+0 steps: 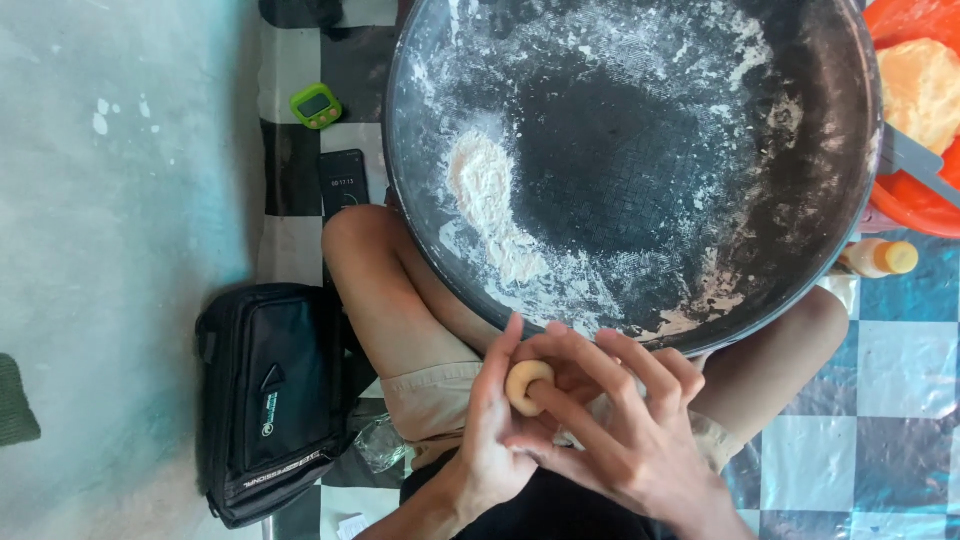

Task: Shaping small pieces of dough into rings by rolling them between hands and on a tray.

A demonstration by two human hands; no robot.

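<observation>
Dough ring (527, 384): small, pale, ring-shaped piece, sitting near the lower middle of the view, just below the near rim of the pan and above the person's lap.

Left hand (490, 440): cupping the dough ring from the left, thumb and fingers curling round it in a loose pinching grip.

Right hand (630, 430): lying over the left, fingers spreading wide, one fingertip pressing against the dough ring from the right; grip not closing round it.

Pan (800, 120): large, round, dark, resting across the person's bare knees, filling the far middle and right. Flour (485, 190) is dusting its floor, heaping on the left side.

Orange basin (905, 195): far right, holding a yellowish mass of dough (920, 90) and a grey handle.

Small bottle (878, 258): yellow cap, lying right of the pan.

Black bag (265, 395): lying on the floor, near left.

Green timer (316, 105) and dark phone (343, 180): lying far left on the checkered floor (890, 420).
</observation>
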